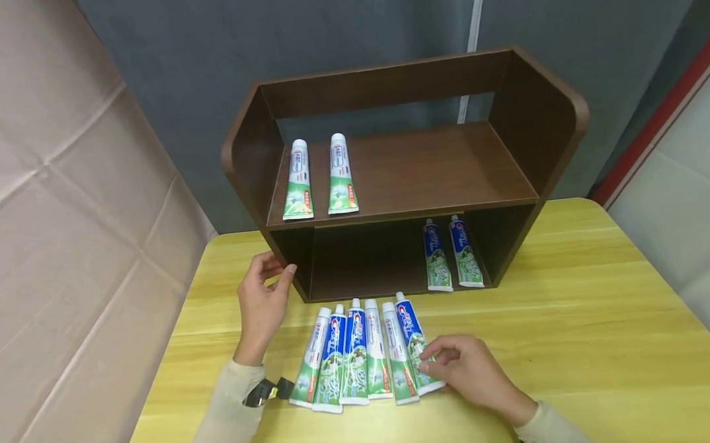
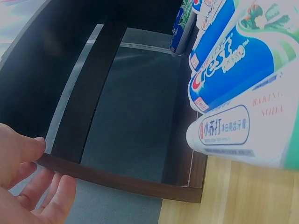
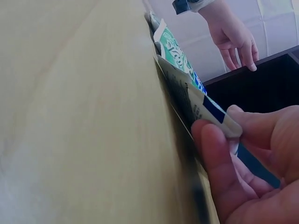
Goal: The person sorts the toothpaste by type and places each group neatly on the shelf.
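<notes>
My left hand (image 1: 262, 306) grips the front left edge of a dark brown wooden shelf (image 1: 402, 215), thumb on the inner side and fingers outside. On the table lies a row of toothpaste tubes, some blue and green, some white and green, caps toward the shelf. At the row's right end, my right hand (image 1: 471, 372) pinches the flat tail of a blue and green toothpaste tube (image 1: 411, 325). The right wrist view shows thumb and fingers on that tail (image 3: 212, 109). Beside it lies a white and green toothpaste tube (image 1: 399, 358).
Two white and green tubes (image 1: 342, 176) lie on the upper shelf's left side. Two blue and green tubes (image 1: 466, 253) lie at the right of the lower compartment. The yellow wood-grain table (image 1: 597, 316) extends around the shelf, with a grey curtain (image 1: 352, 26) behind.
</notes>
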A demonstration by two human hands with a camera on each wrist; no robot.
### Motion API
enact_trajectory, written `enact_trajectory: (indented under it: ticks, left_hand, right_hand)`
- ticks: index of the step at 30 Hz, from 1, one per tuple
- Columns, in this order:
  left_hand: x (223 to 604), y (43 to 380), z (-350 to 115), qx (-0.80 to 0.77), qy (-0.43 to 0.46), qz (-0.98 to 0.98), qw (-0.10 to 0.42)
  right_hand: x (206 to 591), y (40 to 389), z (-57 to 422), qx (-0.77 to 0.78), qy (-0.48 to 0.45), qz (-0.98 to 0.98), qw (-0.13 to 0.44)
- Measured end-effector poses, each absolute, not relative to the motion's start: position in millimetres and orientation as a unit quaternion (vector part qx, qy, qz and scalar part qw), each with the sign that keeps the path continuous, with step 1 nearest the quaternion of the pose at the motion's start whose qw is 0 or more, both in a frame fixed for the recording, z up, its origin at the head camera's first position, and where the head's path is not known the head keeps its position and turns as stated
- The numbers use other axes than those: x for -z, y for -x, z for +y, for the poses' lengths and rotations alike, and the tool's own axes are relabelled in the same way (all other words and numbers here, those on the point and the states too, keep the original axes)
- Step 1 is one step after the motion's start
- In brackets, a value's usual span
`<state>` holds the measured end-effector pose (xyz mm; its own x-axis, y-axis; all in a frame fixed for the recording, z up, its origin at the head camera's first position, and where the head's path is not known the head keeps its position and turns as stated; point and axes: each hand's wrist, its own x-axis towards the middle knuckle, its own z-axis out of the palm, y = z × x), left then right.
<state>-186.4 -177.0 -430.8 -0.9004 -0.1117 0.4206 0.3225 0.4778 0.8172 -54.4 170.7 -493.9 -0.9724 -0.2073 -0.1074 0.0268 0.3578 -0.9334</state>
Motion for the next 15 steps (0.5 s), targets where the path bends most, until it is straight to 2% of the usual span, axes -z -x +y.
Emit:
enact_trajectory:
  ticks: [15]
  left_hand:
    - [430.8,185.9,-177.6,0.504,0.056,-0.836,0.21]
  right_hand:
    - [495.3,50.9,173.9,0.62,0.052,0.776,0.105]
